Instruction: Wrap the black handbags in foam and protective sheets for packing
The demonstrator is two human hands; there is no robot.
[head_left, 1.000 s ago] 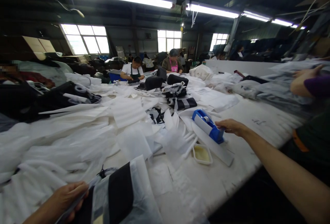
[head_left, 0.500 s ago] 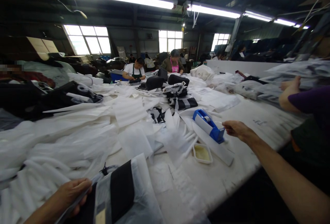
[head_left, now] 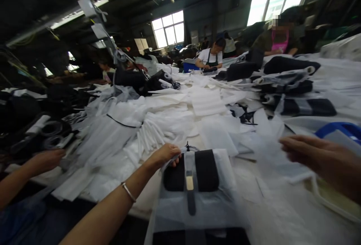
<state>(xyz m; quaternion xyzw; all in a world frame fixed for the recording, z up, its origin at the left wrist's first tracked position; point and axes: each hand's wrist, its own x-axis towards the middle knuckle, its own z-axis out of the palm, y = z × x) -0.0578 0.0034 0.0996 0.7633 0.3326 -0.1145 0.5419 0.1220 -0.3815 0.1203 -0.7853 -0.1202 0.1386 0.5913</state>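
My left hand [head_left: 167, 155] grips the upper left edge of a clear plastic bag [head_left: 225, 185]. Through the plastic show black padded pieces [head_left: 207, 171], a grey strip with a pale label, and a black part at the bottom. A dark tie [head_left: 187, 146] sticks up at the bag's top. My right hand [head_left: 318, 158] hovers to the right of the bag, in front of a blue tape dispenser [head_left: 337, 127]. Its fingers are pressed together and slightly blurred; whatever they pinch is too small to make out.
White foam sheets [head_left: 207, 100] and foam tubes [head_left: 149, 134] cover much of the table. A plastic tub [head_left: 335, 200] lies under my right forearm. Black packed goods [head_left: 307, 106] are stacked behind. A co-worker's hand [head_left: 46, 162] reaches in at left; other people sit across the table.
My view has swung left. My right hand has come away from the tape dispenser toward the bag. My left hand still holds the bag, now more centrally in view.
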